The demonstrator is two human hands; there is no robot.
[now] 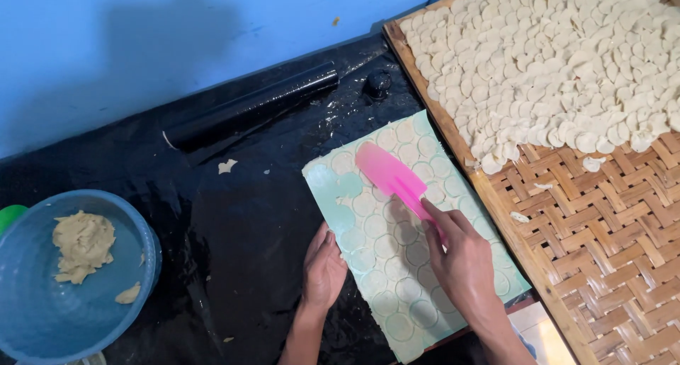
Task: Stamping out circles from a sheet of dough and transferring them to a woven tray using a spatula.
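Seen from the head camera, a black plastic-covered work surface [234,230] runs beneath a blue wall [177,39], with a black roll of plastic film [251,106] lying at eleven o'clock from the hands and a small dark round cap [377,84] just beyond its end. At nine o'clock, well apart from the hands, a blue plastic bowl [42,315] holds a lump of beige dough [83,244] and a smaller scrap, and a stray crumb of dough [227,166] lies on the black sheet between bowl and roll. At two o'clock a woven bamboo tray [602,244] in a wooden frame carries a dense heap of cut dough rounds [559,60], its near half bare but for a few loose pieces; its frame edge runs just beside the right hand. Between tray and bowl lies a pale green mat [322,181] covered with a rolled dough sheet [397,259] scored into circles, some circles at its upper left already lifted away. The left hand [324,269] rests flat and loosely open, fingers together, pressing on the mat's left edge. The right hand [464,259] is closed around the handle of a pink spatula [389,175], forefinger stretched along it. The blade lies flat on the dough sheet at eleven o'clock from that hand, pointing toward the mat's far corner, and at one o'clock from the left hand.
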